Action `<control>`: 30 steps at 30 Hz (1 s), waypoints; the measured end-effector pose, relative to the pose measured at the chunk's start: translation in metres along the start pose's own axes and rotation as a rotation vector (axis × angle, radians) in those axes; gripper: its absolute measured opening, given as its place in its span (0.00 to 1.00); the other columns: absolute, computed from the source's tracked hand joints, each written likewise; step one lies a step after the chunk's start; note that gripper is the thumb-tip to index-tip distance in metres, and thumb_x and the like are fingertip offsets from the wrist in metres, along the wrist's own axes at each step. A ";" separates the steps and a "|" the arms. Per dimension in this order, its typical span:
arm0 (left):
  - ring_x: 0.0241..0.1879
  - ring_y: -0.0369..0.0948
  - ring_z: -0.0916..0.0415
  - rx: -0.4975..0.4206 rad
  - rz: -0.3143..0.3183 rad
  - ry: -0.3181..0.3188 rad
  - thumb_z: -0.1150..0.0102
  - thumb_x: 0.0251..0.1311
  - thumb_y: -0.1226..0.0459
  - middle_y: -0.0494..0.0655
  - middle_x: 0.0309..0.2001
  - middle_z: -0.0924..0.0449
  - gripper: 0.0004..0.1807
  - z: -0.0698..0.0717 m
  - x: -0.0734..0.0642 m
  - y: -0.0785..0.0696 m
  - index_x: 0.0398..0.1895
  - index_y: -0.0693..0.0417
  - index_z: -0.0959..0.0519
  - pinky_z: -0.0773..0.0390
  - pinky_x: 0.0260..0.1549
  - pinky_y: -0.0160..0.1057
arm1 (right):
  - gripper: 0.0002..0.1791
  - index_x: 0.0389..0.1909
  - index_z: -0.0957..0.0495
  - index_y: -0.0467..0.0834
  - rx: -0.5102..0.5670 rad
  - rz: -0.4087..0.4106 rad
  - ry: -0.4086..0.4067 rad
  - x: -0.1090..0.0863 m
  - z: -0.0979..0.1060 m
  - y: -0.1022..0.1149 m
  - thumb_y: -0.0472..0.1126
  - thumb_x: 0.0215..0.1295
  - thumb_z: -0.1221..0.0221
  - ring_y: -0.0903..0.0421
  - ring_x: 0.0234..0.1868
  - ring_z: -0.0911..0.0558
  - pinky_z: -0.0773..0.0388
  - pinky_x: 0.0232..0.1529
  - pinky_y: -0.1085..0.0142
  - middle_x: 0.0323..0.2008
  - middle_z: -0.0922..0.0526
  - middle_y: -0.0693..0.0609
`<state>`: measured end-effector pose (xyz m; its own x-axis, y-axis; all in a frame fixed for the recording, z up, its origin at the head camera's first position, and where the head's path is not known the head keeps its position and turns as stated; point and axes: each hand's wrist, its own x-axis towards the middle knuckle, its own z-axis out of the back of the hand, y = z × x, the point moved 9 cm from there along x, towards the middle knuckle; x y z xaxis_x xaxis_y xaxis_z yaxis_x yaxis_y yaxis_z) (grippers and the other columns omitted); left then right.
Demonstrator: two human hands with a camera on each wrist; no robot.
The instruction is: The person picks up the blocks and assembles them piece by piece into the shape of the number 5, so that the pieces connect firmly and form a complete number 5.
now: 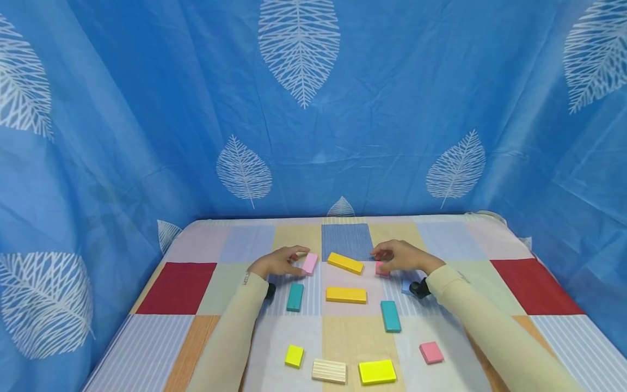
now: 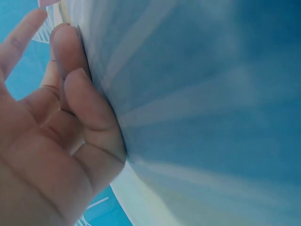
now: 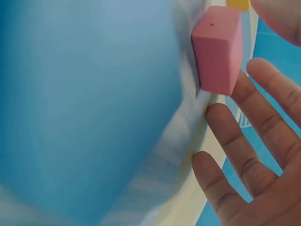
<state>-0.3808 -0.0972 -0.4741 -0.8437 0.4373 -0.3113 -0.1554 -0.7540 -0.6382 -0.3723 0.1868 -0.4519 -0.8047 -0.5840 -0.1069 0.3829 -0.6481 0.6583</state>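
At the far middle of the table, my left hand (image 1: 280,262) has thumb and index finger at opposite ends of a light pink block (image 1: 310,263) and appears to pinch it. In the left wrist view the other fingers (image 2: 94,103) curl against the cloth, and only a corner of that block shows at the top edge. My right hand (image 1: 404,256) hovers round a darker pink block (image 1: 381,269). The right wrist view shows this pink block (image 3: 218,52) standing on the cloth, with spread fingers (image 3: 230,136) beside it and a gap from the thumb.
Between the hands lie two orange blocks, one slanted (image 1: 345,263) and one level (image 1: 346,295). Teal blocks (image 1: 295,297) (image 1: 391,316) flank them. Nearer are yellow blocks (image 1: 294,356) (image 1: 377,372), a ridged wooden block (image 1: 329,371) and another pink block (image 1: 431,353). A blue block (image 1: 406,287) sits by the right wrist.
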 end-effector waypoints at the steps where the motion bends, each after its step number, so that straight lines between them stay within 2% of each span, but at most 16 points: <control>1: 0.68 0.57 0.28 0.001 0.000 0.001 0.26 0.68 0.61 0.63 0.72 0.27 0.38 0.000 0.000 -0.001 0.80 0.50 0.30 0.30 0.71 0.60 | 0.25 0.62 0.19 0.28 -0.001 -0.003 0.002 0.002 0.000 0.000 0.38 0.68 0.29 0.41 0.56 0.15 0.20 0.64 0.43 0.54 0.13 0.39; 9: 0.68 0.56 0.28 0.008 0.000 -0.001 0.27 0.69 0.62 0.62 0.72 0.26 0.35 0.003 0.001 -0.005 0.78 0.51 0.27 0.28 0.70 0.59 | 0.25 0.61 0.18 0.30 -0.006 -0.017 0.019 0.016 -0.001 0.006 0.37 0.68 0.28 0.45 0.53 0.16 0.18 0.62 0.46 0.51 0.12 0.43; 14: 0.69 0.56 0.29 -0.022 -0.002 0.002 0.26 0.68 0.63 0.62 0.72 0.26 0.34 0.001 0.004 -0.003 0.76 0.51 0.26 0.29 0.71 0.59 | 0.24 0.60 0.18 0.27 0.015 -0.003 0.026 0.022 -0.006 0.009 0.34 0.66 0.27 0.49 0.49 0.14 0.16 0.59 0.50 0.48 0.12 0.43; 22: 0.67 0.55 0.30 -0.071 0.065 0.008 0.25 0.66 0.63 0.62 0.72 0.27 0.34 0.000 0.007 0.004 0.76 0.49 0.25 0.30 0.70 0.59 | 0.17 0.50 0.14 0.32 0.034 -0.028 0.035 0.031 -0.015 0.018 0.36 0.63 0.25 0.58 0.40 0.19 0.18 0.49 0.63 0.38 0.14 0.50; 30: 0.69 0.56 0.31 -0.083 0.110 0.011 0.23 0.64 0.62 0.61 0.73 0.27 0.35 0.004 0.006 0.005 0.74 0.46 0.23 0.31 0.71 0.61 | 0.13 0.39 0.17 0.38 -0.023 -0.078 0.038 0.038 -0.022 0.033 0.37 0.60 0.23 0.56 0.36 0.25 0.24 0.44 0.63 0.34 0.20 0.51</control>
<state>-0.3890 -0.1006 -0.4763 -0.8476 0.3598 -0.3900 -0.0189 -0.7551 -0.6554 -0.3799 0.1327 -0.4505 -0.8152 -0.5487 -0.1855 0.3302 -0.7033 0.6295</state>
